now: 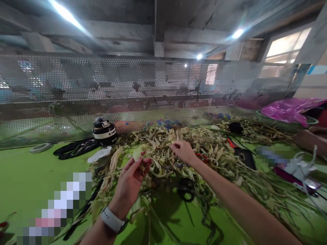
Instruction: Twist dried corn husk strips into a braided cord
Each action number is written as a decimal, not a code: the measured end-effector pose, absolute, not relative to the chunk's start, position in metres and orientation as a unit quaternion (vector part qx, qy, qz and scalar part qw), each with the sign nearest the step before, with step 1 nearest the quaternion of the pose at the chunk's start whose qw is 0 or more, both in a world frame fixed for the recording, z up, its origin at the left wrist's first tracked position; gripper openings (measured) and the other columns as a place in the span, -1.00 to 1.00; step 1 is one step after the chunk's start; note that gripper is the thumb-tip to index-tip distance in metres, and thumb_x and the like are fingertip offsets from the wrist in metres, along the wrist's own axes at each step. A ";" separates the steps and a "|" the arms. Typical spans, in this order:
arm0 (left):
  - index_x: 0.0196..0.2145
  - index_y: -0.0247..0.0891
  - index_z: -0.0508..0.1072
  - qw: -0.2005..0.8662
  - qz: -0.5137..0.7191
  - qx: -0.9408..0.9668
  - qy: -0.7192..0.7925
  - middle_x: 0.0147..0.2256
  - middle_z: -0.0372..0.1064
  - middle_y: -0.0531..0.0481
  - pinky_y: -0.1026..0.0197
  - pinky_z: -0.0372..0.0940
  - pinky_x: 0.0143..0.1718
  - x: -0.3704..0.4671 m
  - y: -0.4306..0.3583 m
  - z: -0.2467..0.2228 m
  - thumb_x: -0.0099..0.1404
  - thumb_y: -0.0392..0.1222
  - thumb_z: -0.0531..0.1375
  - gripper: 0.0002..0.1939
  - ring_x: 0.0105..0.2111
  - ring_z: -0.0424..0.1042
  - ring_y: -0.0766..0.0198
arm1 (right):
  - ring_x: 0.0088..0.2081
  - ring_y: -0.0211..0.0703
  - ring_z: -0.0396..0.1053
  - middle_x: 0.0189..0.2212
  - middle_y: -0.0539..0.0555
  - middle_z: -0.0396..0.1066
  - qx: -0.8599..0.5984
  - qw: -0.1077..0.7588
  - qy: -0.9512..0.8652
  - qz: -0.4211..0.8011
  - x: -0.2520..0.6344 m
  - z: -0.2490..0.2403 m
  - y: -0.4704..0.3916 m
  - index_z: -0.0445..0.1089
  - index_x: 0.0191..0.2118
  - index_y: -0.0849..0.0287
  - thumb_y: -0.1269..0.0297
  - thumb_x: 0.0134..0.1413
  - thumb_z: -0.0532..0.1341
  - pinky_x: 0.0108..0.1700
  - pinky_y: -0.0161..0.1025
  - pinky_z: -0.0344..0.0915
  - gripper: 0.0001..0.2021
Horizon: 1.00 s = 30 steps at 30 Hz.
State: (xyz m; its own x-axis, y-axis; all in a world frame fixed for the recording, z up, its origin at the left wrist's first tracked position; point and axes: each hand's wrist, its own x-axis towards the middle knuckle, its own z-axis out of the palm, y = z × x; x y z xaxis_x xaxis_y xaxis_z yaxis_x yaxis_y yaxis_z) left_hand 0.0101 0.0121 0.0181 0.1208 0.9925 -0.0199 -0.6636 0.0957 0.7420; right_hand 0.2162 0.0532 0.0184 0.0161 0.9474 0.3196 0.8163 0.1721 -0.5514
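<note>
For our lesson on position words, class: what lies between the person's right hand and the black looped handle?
Tangled leaf strips lie between the right hand and the black looped handle; the head view shows this.

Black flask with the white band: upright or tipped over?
Upright: the black flask stands base-down on the green table, its narrower top pointing up.
</note>
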 end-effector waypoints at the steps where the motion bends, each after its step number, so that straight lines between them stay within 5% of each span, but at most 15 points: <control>1: -0.31 -0.31 0.49 0.688 0.601 0.295 0.279 -0.49 0.47 0.01 0.38 0.35 -0.42 0.011 0.012 0.017 0.00 -0.29 0.28 -0.77 -0.41 0.45 0.33 | -0.38 -0.20 0.37 -0.45 0.06 0.47 -0.648 0.321 -0.685 0.084 0.220 0.019 0.056 0.44 -0.40 0.19 0.29 0.09 0.08 -0.33 -0.34 0.18 -0.79; 6: -0.31 -0.32 0.51 0.690 0.592 0.299 0.291 -0.48 0.49 -0.02 0.38 0.35 -0.38 0.013 0.011 0.010 0.00 -0.27 0.29 -0.77 -0.42 0.45 0.33 | -0.20 -0.07 0.35 -0.23 0.18 0.42 -0.675 0.272 -0.684 0.052 0.229 0.013 0.070 0.39 -0.26 0.19 0.38 0.03 0.11 -0.26 -0.28 0.17 -0.85; 14: -0.40 -0.31 0.51 0.688 0.589 0.274 0.324 -0.52 0.48 0.01 0.38 0.35 -0.41 0.019 0.007 0.009 -0.05 -0.31 0.31 -0.83 -0.48 0.45 0.35 | -0.19 -0.07 0.36 -0.29 0.13 0.44 -0.623 0.248 -0.736 0.096 0.212 0.020 0.065 0.42 -0.41 0.18 0.51 -0.08 0.14 -0.23 -0.28 0.18 -0.86; 19: -0.38 -0.30 0.51 0.695 0.575 0.269 0.338 -0.51 0.49 0.03 0.43 0.33 -0.45 0.019 0.006 0.009 -0.07 -0.29 0.32 -0.79 -0.49 0.43 0.38 | -0.36 -0.24 0.39 -0.40 0.01 0.47 -0.561 0.268 -0.764 0.171 0.220 0.036 0.047 0.46 -0.33 0.18 0.44 -0.03 0.12 -0.31 -0.36 0.23 -0.82; 23: -0.34 -0.29 0.50 0.694 0.573 0.275 0.339 -0.53 0.48 0.03 0.41 0.33 -0.45 0.020 0.005 0.007 -0.06 -0.25 0.32 -0.75 -0.48 0.44 0.35 | -0.51 -0.27 0.38 -0.55 -0.09 0.46 -0.524 0.240 -0.780 0.242 0.245 0.046 0.041 0.49 -0.45 0.14 0.30 -0.34 0.35 -0.48 -0.43 0.22 -0.83; 27: -0.26 -0.26 0.48 0.694 0.565 0.292 0.337 -0.48 0.49 0.02 0.39 0.32 -0.45 0.021 0.006 0.004 -0.02 -0.22 0.31 -0.70 -0.47 0.44 0.34 | -0.60 -0.30 0.31 -0.58 -0.01 0.41 -0.607 0.307 -0.708 0.191 0.270 0.050 0.057 0.43 -0.46 0.17 0.12 0.05 0.06 -0.56 -0.40 0.14 -0.70; 30: -0.19 -0.21 0.46 0.692 0.560 0.319 0.324 -0.45 0.49 0.04 0.40 0.31 -0.44 0.021 0.004 0.002 0.02 -0.19 0.30 -0.66 -0.46 0.43 0.36 | -0.64 -0.30 0.20 -0.72 -0.02 0.25 -0.668 0.332 -0.653 0.127 0.272 0.040 0.072 0.29 -0.63 0.17 0.13 0.02 0.09 -0.59 -0.39 0.02 -0.68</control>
